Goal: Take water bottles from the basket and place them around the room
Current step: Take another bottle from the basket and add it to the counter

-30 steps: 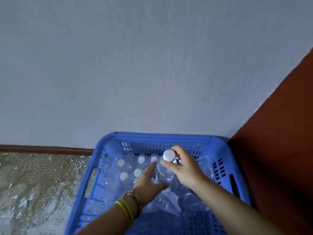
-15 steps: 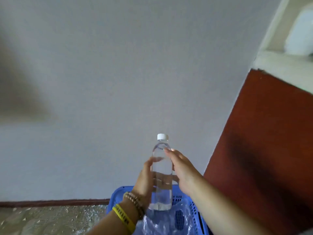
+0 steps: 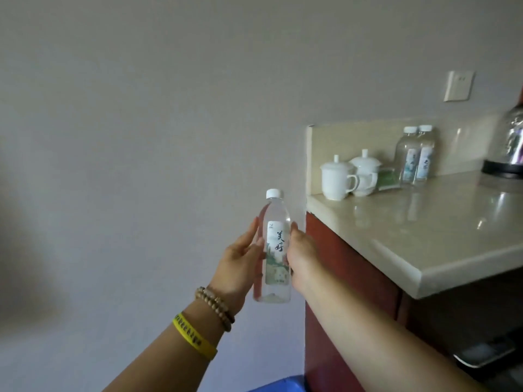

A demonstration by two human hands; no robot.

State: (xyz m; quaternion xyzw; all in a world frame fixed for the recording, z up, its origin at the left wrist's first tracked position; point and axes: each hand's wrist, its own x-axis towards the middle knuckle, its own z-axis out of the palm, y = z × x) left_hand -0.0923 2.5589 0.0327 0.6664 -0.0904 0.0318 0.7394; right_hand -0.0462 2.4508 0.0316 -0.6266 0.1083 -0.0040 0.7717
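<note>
A clear water bottle (image 3: 276,222) with a white cap and a pale label stands upright in the air in front of the grey wall. My left hand (image 3: 240,261) holds its left side, thumb on the front and fingers behind. On the other side my right hand (image 3: 301,256) grips the bottle, its fingers hidden behind it. Only a strip of the blue basket (image 3: 278,387) shows at the bottom edge, below my arms; what lies in it is out of view.
A beige countertop (image 3: 424,239) on a red-brown cabinet (image 3: 339,278) stands just right of the bottle. At its back are two white lidded cups (image 3: 336,179), a green packet (image 3: 387,181), two more water bottles (image 3: 416,154) and a kettle (image 3: 512,145). A wall socket (image 3: 458,85) sits above.
Both hands have lifted the bottle out of the basket and turned its label toward me. My view has risen and swung right, bringing the countertop in and leaving the basket almost out of sight.
</note>
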